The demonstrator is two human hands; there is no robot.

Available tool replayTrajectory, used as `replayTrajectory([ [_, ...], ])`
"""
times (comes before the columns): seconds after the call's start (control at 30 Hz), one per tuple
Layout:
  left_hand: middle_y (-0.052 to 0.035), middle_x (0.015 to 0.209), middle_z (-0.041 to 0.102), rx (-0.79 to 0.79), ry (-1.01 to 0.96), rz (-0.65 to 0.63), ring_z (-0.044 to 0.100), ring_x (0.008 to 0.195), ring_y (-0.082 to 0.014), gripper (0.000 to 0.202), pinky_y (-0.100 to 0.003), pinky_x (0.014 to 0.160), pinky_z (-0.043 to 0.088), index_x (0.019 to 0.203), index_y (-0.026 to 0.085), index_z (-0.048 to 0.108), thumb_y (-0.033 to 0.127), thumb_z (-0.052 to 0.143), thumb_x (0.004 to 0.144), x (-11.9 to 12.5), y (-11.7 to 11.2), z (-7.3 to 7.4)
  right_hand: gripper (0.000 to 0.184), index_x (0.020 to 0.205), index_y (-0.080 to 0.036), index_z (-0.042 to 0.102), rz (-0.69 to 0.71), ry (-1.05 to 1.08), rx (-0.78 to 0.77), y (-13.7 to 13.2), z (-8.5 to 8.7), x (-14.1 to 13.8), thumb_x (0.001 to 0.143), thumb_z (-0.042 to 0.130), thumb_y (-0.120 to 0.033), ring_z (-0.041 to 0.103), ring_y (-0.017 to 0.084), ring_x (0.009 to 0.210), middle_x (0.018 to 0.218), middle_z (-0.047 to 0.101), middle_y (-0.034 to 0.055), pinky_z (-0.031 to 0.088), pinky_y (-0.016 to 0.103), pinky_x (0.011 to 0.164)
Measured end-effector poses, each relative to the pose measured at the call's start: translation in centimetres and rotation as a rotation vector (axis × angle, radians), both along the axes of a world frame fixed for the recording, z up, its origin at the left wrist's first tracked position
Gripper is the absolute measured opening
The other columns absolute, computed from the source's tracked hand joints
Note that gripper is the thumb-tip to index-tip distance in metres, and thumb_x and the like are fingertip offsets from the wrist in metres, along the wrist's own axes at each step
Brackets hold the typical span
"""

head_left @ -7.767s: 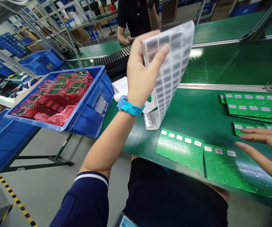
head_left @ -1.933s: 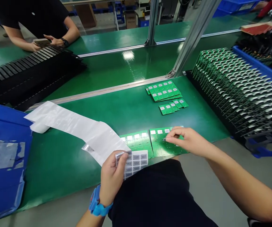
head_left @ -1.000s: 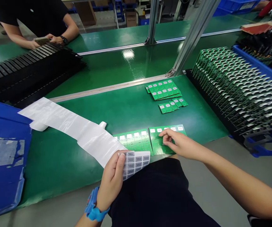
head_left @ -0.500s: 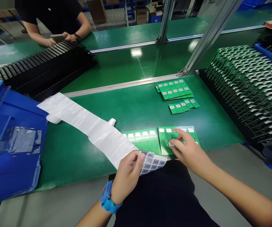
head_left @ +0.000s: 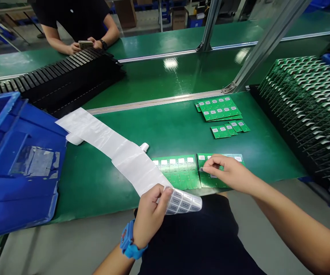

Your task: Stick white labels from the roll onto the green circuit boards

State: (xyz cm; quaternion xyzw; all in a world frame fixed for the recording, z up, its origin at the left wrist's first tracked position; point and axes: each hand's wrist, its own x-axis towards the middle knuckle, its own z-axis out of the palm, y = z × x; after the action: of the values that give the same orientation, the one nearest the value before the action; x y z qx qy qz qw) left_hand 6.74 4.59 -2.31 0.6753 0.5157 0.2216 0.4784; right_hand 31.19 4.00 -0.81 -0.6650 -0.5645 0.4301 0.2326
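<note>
My left hand [head_left: 151, 214], with a blue watch on its wrist, pinches the curled end of a strip of label stickers [head_left: 183, 201]. The strip's white backing [head_left: 130, 162] trails away to the left over the bench. My right hand [head_left: 228, 170] is closed in a pinch on a small label sticker [head_left: 202, 169], held over the left part of a green circuit board [head_left: 206, 181]. That board has white labels along its top row, and my hand hides much of it. Beside it lies a second labelled circuit board [head_left: 182, 173], partly covered by the strip.
More labelled boards [head_left: 219, 108] are stacked farther back, with small board pieces [head_left: 220, 132] before them. A rack of upright boards [head_left: 311, 107] stands right, a blue bin [head_left: 24, 160] left. Behind are a black slotted rack [head_left: 75, 82], a metal post [head_left: 265, 49] and a person holding a phone.
My right hand has come off the sticker strip's side and moved left over the board, its fingers now pinching a label. The view has shifted slightly; my left hand still grips the strip.
</note>
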Motion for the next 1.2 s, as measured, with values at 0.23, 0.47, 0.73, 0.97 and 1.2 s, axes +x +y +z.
replayTrajectory([
  [0.23,-0.002,0.076,0.066,-0.013,-0.069,0.203,0.059,0.066,-0.0139,0.027,-0.02,0.056,0.045,0.087,0.018,0.063,0.039,0.047,0.087,-1.6,0.4,0.1,0.021,0.066,-0.021,0.057,0.201,-0.288,-0.08,0.2,-1.7,1.9,0.083,0.048,-0.031,0.054,0.02,0.08,0.074,0.06,0.0027,0.041,0.032,0.069],
  [0.47,0.002,0.069,0.061,0.012,-0.125,0.345,0.056,0.06,-0.0115,0.037,-0.02,0.054,0.046,0.121,0.024,0.051,0.037,0.051,0.085,-2.3,0.6,0.2,0.018,0.071,-0.02,0.059,0.243,-0.491,0.067,-0.6,-2.6,0.6,0.085,0.049,-0.027,0.053,0.02,0.075,0.073,0.059,0.0034,0.039,0.035,0.071],
  [0.73,-0.0048,0.09,0.065,-0.163,-0.143,0.38,0.063,0.08,-0.0202,0.035,-0.027,0.062,0.053,0.102,0.019,0.059,0.042,0.062,0.075,-3.4,0.1,1.2,0.018,0.102,-0.018,0.051,0.183,-0.587,0.325,-1.2,-1.7,-0.6,0.085,0.045,-0.022,0.054,0.025,0.084,0.088,0.059,0.0096,0.04,0.04,0.073],
  [0.97,0.0011,0.078,0.06,-0.241,-0.267,0.325,0.063,0.071,-0.0161,0.057,-0.026,0.062,0.054,0.119,0.022,0.045,0.035,0.07,0.07,-2.8,-0.2,0.3,0.024,0.107,-0.022,0.043,0.329,-0.157,0.091,0.5,-2.6,-1.8,0.084,0.04,-0.015,0.054,0.018,0.08,0.082,0.057,0.0022,0.044,0.032,0.068],
  [1.2,-0.0025,0.075,0.066,-0.303,-0.196,0.209,0.064,0.068,-0.0176,0.027,-0.026,0.058,0.052,0.09,0.018,0.058,0.037,0.066,0.073,-2.5,0.1,-0.4,0.022,0.102,-0.02,0.048,0.345,-0.325,0.224,-0.4,-3.4,-2.9,0.085,0.037,-0.009,0.052,0.02,0.081,0.083,0.059,0.0041,0.045,0.036,0.07],
])
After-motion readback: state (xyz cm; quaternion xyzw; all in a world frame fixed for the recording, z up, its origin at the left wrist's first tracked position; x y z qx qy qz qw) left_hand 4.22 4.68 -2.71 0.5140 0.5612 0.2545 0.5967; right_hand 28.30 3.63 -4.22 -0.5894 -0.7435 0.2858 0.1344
